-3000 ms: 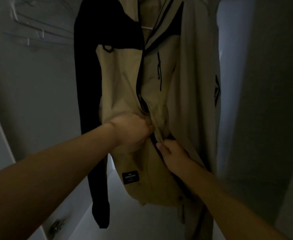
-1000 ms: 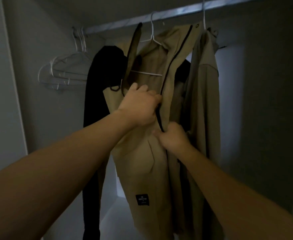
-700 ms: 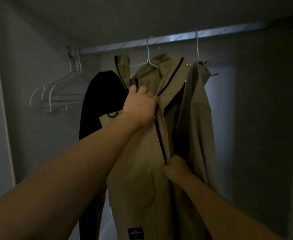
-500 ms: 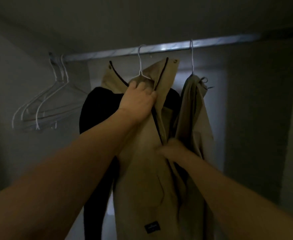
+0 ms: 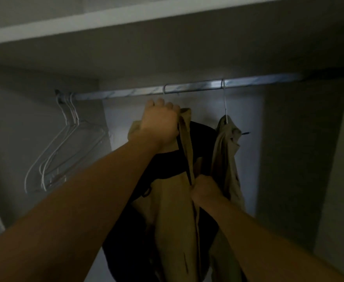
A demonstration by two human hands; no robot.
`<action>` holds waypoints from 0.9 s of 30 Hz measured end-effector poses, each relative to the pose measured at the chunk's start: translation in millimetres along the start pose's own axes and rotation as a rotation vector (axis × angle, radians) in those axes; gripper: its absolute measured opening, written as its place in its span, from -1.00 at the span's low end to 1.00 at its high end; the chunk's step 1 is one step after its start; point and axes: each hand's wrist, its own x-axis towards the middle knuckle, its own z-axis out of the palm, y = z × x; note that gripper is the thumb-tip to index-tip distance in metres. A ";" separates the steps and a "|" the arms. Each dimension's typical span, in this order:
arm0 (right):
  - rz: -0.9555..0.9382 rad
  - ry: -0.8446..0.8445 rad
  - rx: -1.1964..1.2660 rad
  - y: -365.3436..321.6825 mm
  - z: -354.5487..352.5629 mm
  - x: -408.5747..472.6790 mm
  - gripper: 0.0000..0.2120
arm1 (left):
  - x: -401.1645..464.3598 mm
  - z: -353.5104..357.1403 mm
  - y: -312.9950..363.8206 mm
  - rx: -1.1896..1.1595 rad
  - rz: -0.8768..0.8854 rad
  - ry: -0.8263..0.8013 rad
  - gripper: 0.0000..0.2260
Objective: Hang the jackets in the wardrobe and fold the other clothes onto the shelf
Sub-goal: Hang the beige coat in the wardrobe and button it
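A tan fabric jacket with black shoulder panels and a dark zip (image 5: 173,210) hangs by a wire hook from the silver metal wardrobe rail (image 5: 187,88), near the rail's middle. The left hand (image 5: 160,124) is raised just under the rail, its grip curled tight round the jacket's collar edge. The right hand (image 5: 204,190) is lower, its grip pinching the jacket front right beside the zip line. Just beside it, toward the rail's right end, a second tan jacket (image 5: 226,151) hangs on a white wire hanger. A bunch of bare white wire hangers (image 5: 65,151) hangs at the rail's left end. A white shelf (image 5: 106,19) runs above the rail
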 end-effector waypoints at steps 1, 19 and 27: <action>0.023 -0.066 -0.036 -4.2 -5.0 -0.8 -0.66 | -2.0 3.9 -0.5 -0.041 -0.008 -0.002 -0.77; 0.092 0.258 0.001 -37.8 -167.0 16.5 -0.53 | 3.5 18.1 4.6 -1.001 -0.314 -0.601 -0.69; 0.167 0.020 0.226 -16.4 -155.3 20.7 -0.67 | 37.7 0.2 66.4 -1.086 -0.312 -0.562 -0.82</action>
